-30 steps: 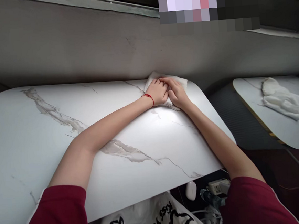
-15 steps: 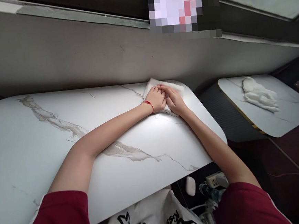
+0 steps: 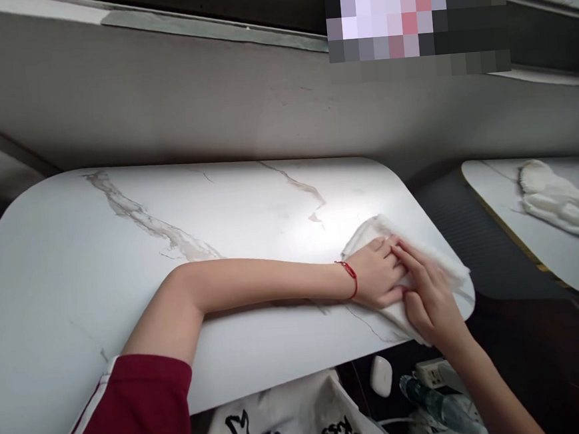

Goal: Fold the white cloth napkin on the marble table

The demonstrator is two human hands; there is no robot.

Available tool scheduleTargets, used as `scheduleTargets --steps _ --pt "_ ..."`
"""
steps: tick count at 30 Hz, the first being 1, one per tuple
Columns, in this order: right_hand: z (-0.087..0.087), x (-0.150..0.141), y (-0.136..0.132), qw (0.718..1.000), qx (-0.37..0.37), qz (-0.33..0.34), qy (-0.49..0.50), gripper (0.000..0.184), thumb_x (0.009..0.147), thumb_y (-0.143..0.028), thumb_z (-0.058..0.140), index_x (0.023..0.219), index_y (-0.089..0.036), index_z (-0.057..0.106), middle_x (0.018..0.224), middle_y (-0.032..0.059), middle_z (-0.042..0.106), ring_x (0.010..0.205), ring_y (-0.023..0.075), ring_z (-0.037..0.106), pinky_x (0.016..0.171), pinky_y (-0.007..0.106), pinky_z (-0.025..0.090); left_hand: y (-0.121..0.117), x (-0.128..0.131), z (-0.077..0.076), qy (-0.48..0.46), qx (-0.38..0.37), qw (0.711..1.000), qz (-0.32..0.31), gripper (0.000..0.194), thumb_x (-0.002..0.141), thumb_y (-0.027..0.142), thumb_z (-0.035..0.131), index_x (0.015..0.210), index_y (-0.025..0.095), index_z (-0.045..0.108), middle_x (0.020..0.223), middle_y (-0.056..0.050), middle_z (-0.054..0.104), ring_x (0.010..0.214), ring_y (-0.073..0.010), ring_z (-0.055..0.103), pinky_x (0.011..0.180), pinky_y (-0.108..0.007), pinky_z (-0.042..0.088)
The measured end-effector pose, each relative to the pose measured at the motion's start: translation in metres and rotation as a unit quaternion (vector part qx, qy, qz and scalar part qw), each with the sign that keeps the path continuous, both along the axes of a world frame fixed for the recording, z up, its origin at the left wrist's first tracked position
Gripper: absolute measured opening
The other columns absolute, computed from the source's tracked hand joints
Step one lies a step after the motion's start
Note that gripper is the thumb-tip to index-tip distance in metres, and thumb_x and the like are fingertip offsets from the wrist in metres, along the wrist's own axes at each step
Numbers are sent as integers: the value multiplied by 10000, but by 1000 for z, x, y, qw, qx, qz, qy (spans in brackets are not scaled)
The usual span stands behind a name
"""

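A white cloth (image 3: 370,227) lies spread on the marble-patterned table (image 3: 248,207) near its right end, with one corner at the front edge. My left hand (image 3: 378,275), with a red string bracelet on the wrist, rests palm down on the cloth, fingers stretched out. My right hand (image 3: 428,293) presses on the cloth beside it, its extended fingertips overlapping the left fingers. Both hands are open and flat, and they hide the middle of the cloth. The right hand is slightly blurred.
To the right stands a second marble-patterned table (image 3: 501,227) bearing a crumpled white cloth (image 3: 564,202). Below the front edge are a white earbud case (image 3: 381,376), a plastic bottle (image 3: 442,402), a power strip (image 3: 432,371) and cables. A wall (image 3: 185,105) runs along the back.
Both hands have slid the cloth from the back right corner toward me and to the right, close to the front edge. The camera view has shifted left.
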State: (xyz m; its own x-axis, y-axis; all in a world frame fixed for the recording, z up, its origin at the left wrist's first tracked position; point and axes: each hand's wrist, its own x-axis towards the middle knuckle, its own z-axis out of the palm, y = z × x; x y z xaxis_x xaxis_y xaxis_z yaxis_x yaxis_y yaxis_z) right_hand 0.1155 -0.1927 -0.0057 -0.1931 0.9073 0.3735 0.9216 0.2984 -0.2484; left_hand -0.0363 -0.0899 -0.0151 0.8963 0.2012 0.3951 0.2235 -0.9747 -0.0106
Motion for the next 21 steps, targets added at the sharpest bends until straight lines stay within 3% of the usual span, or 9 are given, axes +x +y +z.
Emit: scheduleTargets --steps 4,8,15,21 --pt "-2 22 -12 1000 -1 13 -1 785 888 -188 404 1628 -402 253 1641 23 378 1437 403 459 1103 671 445 -12 18 -4 -17 25 1000 -1 619 995 472 416 1372 20 607 1389 -241 628 1337 -376 560 1177 -504 339" --pt "-2 45 5 1000 8 29 -3 760 887 -185 405 1613 -383 299 1612 41 428 1418 388 486 1119 650 443 -2 37 -1 -8 4 1000 4 615 995 466 423 1368 12 601 1372 -251 635 1315 -371 568 1155 -507 347" --pt "-5 47 51 999 44 1 12 705 873 -158 397 1559 -319 405 1545 90 508 1387 358 518 1121 616 443 48 47 6 23 -43 999 2 585 991 439 423 1335 0 599 1389 -236 624 1314 -333 555 1158 -427 328" --pt "-11 52 99 997 70 -22 25 650 857 -168 393 1492 -271 485 1494 98 561 1364 344 536 1120 602 440 93 53 8 30 -69 997 -2 525 990 391 437 1365 54 581 1394 -196 632 1300 -308 556 1155 -447 329"
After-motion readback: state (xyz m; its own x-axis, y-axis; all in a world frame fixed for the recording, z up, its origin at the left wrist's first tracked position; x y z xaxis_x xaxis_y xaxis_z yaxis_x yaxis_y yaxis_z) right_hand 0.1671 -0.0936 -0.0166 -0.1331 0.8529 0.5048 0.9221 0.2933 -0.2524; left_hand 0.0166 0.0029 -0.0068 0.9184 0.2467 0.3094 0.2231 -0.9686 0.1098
